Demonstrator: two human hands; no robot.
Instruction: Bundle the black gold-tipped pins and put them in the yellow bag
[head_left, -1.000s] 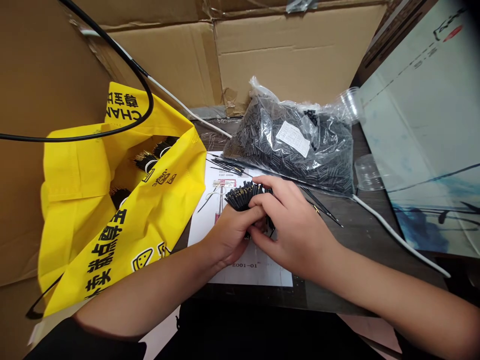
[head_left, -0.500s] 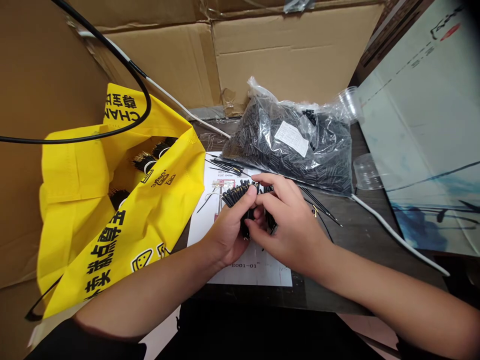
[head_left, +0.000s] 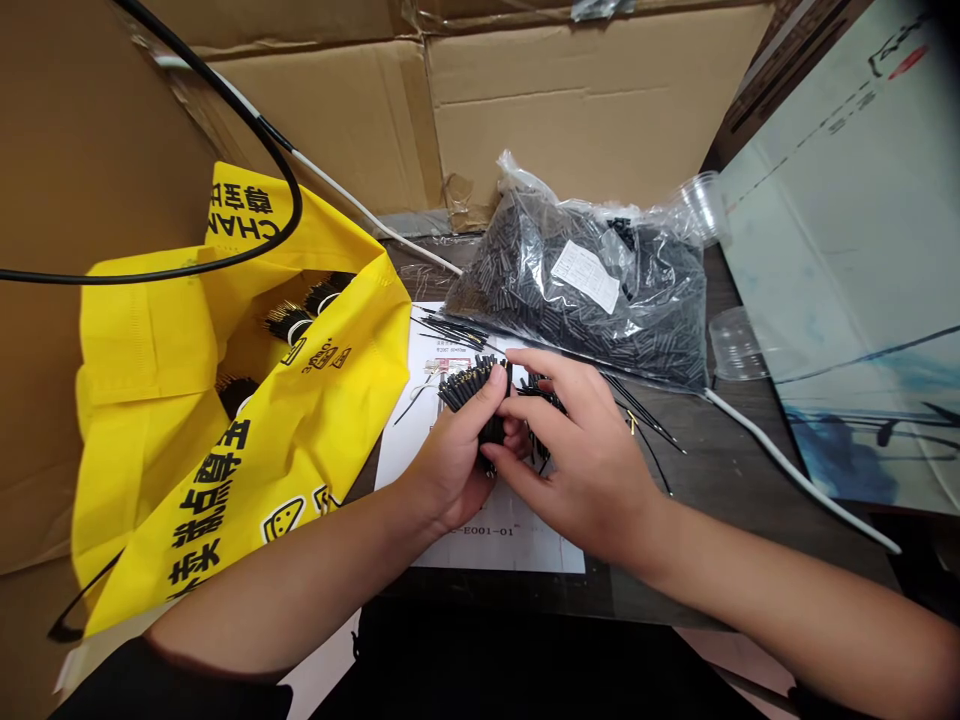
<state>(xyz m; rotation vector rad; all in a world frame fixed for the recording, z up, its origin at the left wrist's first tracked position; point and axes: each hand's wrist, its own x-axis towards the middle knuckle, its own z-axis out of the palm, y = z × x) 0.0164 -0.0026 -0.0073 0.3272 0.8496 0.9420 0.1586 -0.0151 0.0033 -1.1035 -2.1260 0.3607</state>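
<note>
A thick bundle of short black wires (head_left: 463, 386), with gold-coloured bits showing among the ends, is gripped by my left hand (head_left: 442, 465), the thumb pressed over its top. My right hand (head_left: 592, 455) closes on the bundle's right side with bent fingers; its fingertips are partly hidden. Behind those fingers, more black wire pieces (head_left: 541, 385) show between the hands. Beneath both hands lies a printed white sheet (head_left: 495, 555). Loose black wires (head_left: 454, 328) rest at the sheet's upper edge, and others (head_left: 649, 422) lie to the right of my right hand.
A clear plastic bag (head_left: 517, 275) full of small black tubes lies behind my hands. At the left stands an open yellow bag (head_left: 352, 390) holding wire bundles (head_left: 285, 322). Clear plastic cups (head_left: 739, 345), a white cable (head_left: 795, 465) and cardboard (head_left: 585, 110) surround the dark table (head_left: 712, 540).
The bundle has turned slightly in my left hand. My right fingers have shifted a little along its side, showing more wire pieces behind them.
</note>
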